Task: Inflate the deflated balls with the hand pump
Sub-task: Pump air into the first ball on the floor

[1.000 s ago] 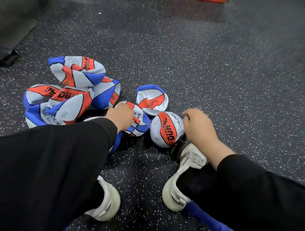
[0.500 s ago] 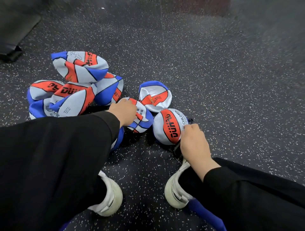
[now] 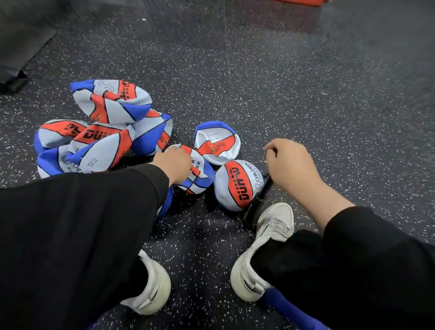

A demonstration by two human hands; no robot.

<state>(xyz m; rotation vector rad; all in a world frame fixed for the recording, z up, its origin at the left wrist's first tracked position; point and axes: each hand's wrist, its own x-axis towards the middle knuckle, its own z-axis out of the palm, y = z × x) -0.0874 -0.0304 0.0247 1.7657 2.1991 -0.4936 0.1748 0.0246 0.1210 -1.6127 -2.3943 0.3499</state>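
Several crumpled red, white and blue balls lie on the speckled floor; the flat pile (image 3: 98, 139) is at the left. My left hand (image 3: 173, 162) grips a crumpled ball (image 3: 200, 176) in the middle. A rounder, partly filled ball (image 3: 237, 185) sits just right of it, beside the black hand pump (image 3: 259, 200), which stands tilted against my right shoe. My right hand (image 3: 289, 165) is curled round the pump's handle, raised above the barrel. Another folded ball (image 3: 216, 143) lies behind.
My two white shoes (image 3: 266, 247) stand on the dark rubber floor, the left shoe (image 3: 153, 292) lower left. A dark mat edge (image 3: 14, 77) lies at the far left. An orange object (image 3: 299, 2) peeks in at the top edge.
My right hand has risen with the pump handle from low near the shoe to above the barrel. My left hand has stayed on the crumpled ball.
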